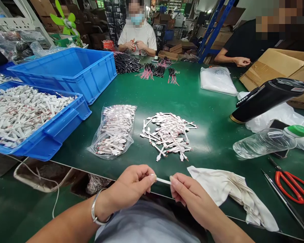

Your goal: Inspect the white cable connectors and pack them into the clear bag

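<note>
A short white cable (163, 181) is stretched between my two hands at the table's front edge. My left hand (135, 184), with a silver bangle at its wrist, pinches one end between thumb and fingers. The other end is pinched in my right hand (184, 189). Both cable ends are hidden by my fingertips. Just beyond my hands lies a loose pile of similar white cables with small connectors (168, 131). Left of that pile rests a clear plastic bag (116, 130) filled with more of them.
At left stand a blue bin (50, 140) heaped with white pieces and another blue bin (91, 81). A white cloth (218, 182), red-handled scissors (291, 189), tweezers (281, 195), a water bottle (266, 143) and a black tumbler (263, 101) lie right. Two people sit across.
</note>
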Demonstrator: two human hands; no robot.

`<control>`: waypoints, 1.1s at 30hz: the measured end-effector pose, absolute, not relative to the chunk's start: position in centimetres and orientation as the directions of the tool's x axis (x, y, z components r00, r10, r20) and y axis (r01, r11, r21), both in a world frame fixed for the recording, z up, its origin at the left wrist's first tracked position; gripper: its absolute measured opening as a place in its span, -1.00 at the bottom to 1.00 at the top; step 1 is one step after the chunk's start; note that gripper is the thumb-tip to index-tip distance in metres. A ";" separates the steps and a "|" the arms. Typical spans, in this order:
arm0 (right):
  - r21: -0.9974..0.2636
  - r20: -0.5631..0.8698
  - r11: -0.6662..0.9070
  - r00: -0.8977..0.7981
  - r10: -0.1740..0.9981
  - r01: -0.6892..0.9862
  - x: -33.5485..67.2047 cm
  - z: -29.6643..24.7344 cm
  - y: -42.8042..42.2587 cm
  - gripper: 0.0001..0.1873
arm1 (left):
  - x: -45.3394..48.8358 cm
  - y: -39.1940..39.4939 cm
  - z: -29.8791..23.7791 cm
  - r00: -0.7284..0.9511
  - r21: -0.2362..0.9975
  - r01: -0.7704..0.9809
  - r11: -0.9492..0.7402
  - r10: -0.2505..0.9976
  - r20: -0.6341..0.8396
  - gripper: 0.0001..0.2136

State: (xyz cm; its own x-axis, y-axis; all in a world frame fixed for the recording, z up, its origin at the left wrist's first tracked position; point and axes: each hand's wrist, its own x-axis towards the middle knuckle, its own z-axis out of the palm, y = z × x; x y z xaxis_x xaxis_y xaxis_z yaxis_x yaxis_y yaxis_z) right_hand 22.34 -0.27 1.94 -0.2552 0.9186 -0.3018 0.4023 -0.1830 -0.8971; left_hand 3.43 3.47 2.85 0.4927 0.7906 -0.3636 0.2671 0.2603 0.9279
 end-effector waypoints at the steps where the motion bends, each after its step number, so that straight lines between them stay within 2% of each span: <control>1: -0.888 -0.291 -0.164 -0.250 0.923 0.429 22.3 2.0 -0.2 -0.56 | 3.4 3.6 3.0 0.491 0.918 0.313 0.244 0.786 -0.376 -0.77; 3: -0.835 -0.209 -0.049 -0.234 0.949 0.547 22.4 1.9 -0.1 -0.56 | 3.1 3.8 3.4 0.502 0.884 0.433 0.178 0.766 -0.401 -0.76; 5: -0.734 -0.107 0.084 -0.238 0.965 0.673 22.6 1.5 -0.1 -0.58 | 2.8 4.1 3.7 0.502 0.831 0.555 0.033 0.783 -0.367 -0.75; 8: -0.600 -0.009 0.204 -0.262 0.965 0.774 23.1 0.4 -0.2 -0.64 | 2.9 4.9 3.6 0.434 0.676 0.699 -0.233 0.890 -0.142 -0.80; 11: -0.529 0.090 0.252 -0.242 0.966 0.810 23.6 -0.9 -0.4 -0.72 | 4.2 5.7 2.8 0.430 0.452 0.799 -0.397 0.902 0.033 -0.81; 15: -0.509 0.185 0.276 -0.209 0.960 0.815 24.0 -1.8 -0.7 -0.76 | 6.7 6.5 1.9 0.475 0.242 0.851 -0.465 0.880 0.019 -0.84; 19: -0.505 0.266 0.302 -0.188 0.946 0.808 24.1 -1.8 -0.7 -0.77 | 7.4 7.0 1.6 0.514 0.195 0.839 -0.508 0.858 0.023 -0.83; 22: -0.507 0.352 0.314 -0.139 0.925 0.803 24.3 -1.8 -0.4 -0.78 | 6.8 6.8 1.7 0.549 0.214 0.811 -0.544 0.835 0.038 -0.81; 24: -0.523 0.411 0.306 -0.080 0.908 0.796 24.4 -1.8 -0.1 -0.74 | 6.2 6.5 1.9 0.561 0.271 0.790 -0.550 0.827 0.042 -0.79; 26: -0.546 0.436 0.288 -0.028 0.900 0.787 24.4 -1.7 0.4 -0.69 | 5.7 6.1 2.2 0.572 0.385 0.746 -0.543 0.819 0.047 -0.78; 29: -0.581 0.440 0.310 -0.030 0.898 0.753 24.4 -1.5 0.8 -0.71 | 5.2 5.5 2.8 0.581 0.627 0.607 -0.488 0.811 0.069 -0.79; 33: -0.664 0.421 0.366 -0.079 0.904 0.653 24.5 -0.9 0.4 -0.81 | 5.0 5.2 3.5 0.543 0.870 0.432 -0.238 0.838 -0.041 -0.79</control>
State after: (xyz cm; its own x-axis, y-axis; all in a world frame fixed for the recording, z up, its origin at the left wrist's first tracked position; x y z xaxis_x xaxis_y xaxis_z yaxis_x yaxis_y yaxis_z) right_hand 24.47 0.44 -0.92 -0.0789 0.9039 0.4205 0.6526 0.3657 -0.6636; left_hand 4.99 5.21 3.47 0.5434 0.8384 -0.0409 0.4325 -0.2378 0.8697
